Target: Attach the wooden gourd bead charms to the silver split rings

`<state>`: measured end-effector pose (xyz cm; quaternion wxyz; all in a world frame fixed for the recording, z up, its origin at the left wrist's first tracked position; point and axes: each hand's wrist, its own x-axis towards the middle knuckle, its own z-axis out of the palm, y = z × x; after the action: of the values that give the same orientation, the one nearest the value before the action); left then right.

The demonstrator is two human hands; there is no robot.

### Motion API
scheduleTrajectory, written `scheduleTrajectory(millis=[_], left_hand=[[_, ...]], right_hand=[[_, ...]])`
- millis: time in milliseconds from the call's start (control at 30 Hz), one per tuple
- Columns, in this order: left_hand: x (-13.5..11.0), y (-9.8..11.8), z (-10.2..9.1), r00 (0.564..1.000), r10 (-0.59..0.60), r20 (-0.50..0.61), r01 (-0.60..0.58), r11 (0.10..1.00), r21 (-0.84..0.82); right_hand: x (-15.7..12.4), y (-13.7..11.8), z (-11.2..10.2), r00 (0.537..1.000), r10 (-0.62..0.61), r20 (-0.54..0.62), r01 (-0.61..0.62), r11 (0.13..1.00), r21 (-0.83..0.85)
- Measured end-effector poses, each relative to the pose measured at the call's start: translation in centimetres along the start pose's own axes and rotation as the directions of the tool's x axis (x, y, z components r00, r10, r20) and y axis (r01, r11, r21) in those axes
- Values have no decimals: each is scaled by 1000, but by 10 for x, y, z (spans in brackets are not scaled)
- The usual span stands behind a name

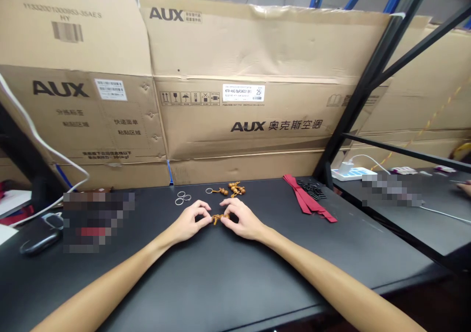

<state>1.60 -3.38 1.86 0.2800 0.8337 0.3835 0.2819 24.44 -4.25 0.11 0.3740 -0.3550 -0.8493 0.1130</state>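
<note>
A small brown wooden bead pendant point(220, 217) with a tan cord lies between my hands, low over the black tabletop. My right hand point(240, 220) pinches its beaded end between thumb and finger. At the cord end, the thumb and finger of my left hand point(192, 221) close on the pendant. Just beyond my hands lies a similar pendant point(222, 191) joined to a metal ring point(209, 191). Beside it sits a small pile of brown bead pendants point(236, 189). Several loose metal split rings point(179, 201) rest beyond my left hand.
Red ribbon strips point(309, 199) and a heap of black pieces point(312, 190) lie at the back right. Tall cardboard boxes point(257, 145) stand behind the table. At left are dark glasses point(40, 242) and a white cable point(51, 150). A black metal frame point(353, 106) rises at right.
</note>
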Motion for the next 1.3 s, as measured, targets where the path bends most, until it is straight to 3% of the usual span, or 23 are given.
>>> scheduleTrajectory(millis=[367,733,900,1133,1300], left_hand=[[-2,-4,0,997,46,66,-48,998,36],[-2,0,-1,1000,26,11,-26,999,-24],[-2,1,-1,1000,24,12,-24,1000,-18],[-5,-6,5,994,109,-29,-101,972,214],[-11,2,8,977,204,-58,-165,903,395]], right_hand=[[-1,-3,-4,998,-62,27,59,994,87],[2,1,2,1000,27,-6,-27,995,-92],[1,5,2,998,61,-36,-64,994,-88],[-2,10,0,998,43,53,-35,990,-140],[-3,9,-2,1000,-6,21,10,983,-185]])
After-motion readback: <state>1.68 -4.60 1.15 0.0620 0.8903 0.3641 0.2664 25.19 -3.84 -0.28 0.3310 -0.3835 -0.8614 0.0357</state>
